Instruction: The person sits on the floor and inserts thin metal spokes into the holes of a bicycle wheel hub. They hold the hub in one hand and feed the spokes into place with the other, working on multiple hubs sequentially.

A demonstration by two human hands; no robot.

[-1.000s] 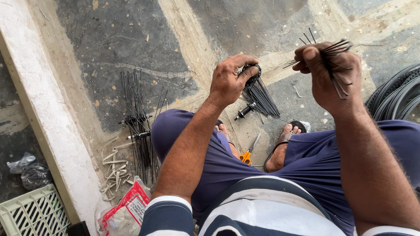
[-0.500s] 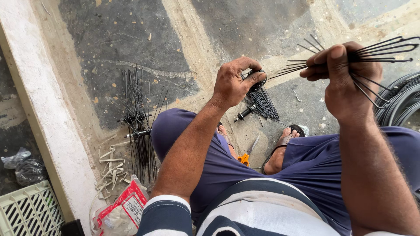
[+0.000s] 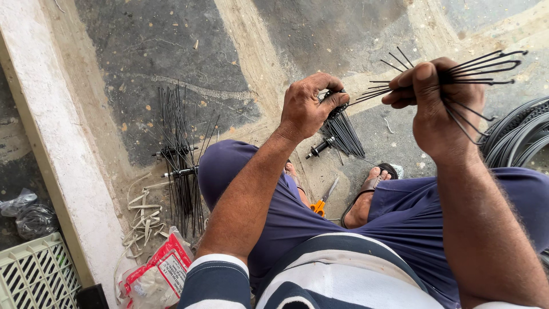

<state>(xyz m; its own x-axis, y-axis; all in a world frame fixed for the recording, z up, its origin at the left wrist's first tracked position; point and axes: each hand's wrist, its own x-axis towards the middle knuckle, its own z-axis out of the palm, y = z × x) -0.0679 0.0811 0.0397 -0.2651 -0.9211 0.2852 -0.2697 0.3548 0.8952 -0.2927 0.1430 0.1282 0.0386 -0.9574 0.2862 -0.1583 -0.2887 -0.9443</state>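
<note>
left hand [image 3: 309, 109] clamps hub [image 3: 333, 109] | right hand [image 3: 437, 103] pinches loose spokes [image 3: 486, 66] | risk: fanned bundle slipping, scattering over floor [image 3: 171, 40]

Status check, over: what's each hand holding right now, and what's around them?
Left hand grips hub with hanging spokes. Right hand clamps loose black spokes. More spokes on floor at left, scissors between feet.
</note>
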